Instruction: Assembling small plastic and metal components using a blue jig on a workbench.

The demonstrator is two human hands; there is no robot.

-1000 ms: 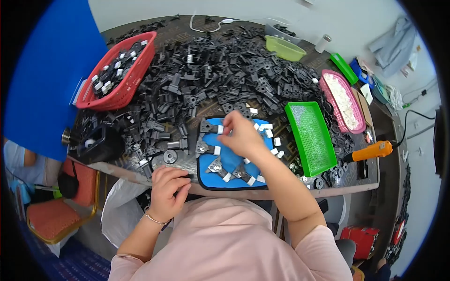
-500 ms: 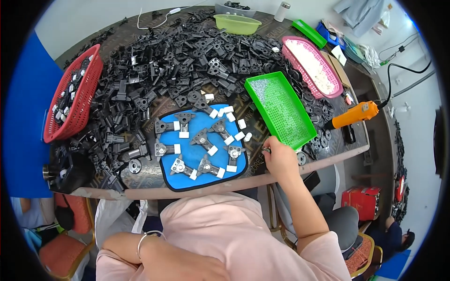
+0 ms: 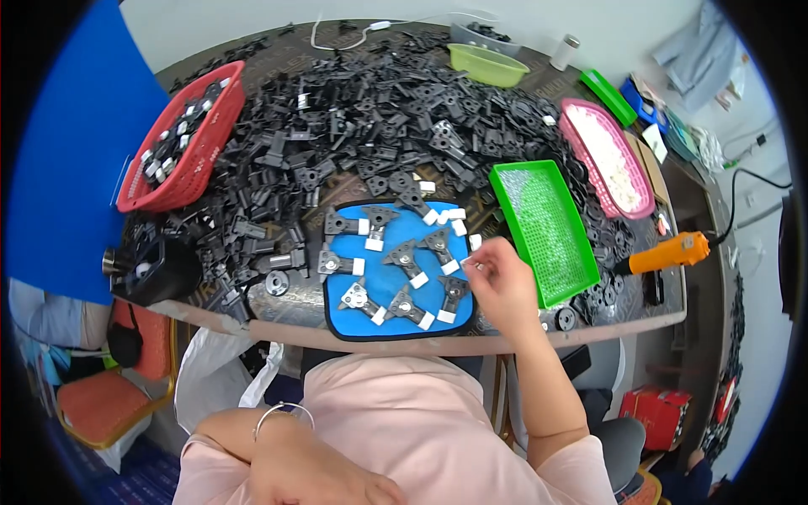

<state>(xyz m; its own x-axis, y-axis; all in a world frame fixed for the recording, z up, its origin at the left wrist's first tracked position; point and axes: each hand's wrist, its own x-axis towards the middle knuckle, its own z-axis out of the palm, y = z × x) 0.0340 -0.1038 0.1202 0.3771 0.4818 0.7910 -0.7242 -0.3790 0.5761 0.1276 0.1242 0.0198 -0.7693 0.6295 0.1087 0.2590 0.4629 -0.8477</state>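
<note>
My right hand (image 3: 509, 290) is held over the right edge of a blue mat (image 3: 379, 321), thumb and fingertips pinched together. Whatever may be between them is too small to make out. On the mat lie several black plastic brackets (image 3: 404, 261), each with a white block at one end; some carry a round metal piece. Nearest to the pinched fingertips is a bracket (image 3: 453, 292) at the mat's right side. My left hand (image 3: 316, 471), below a bracelet, rests across my lap with its fingers laid out flat; the lower frame edge cuts it off.
A green perforated tray (image 3: 547, 299) with small shiny parts stands right of my right hand. Beyond are a pink basket (image 3: 566, 135) of white pieces and an orange-handled tool (image 3: 673, 252). Black parts (image 3: 362, 114) heap across the table; a red basket (image 3: 189, 198) stands left.
My right hand has left the green tray's near corner and moved left to the mat's right edge. My left hand stays on my lap. The whole view has shifted.
</note>
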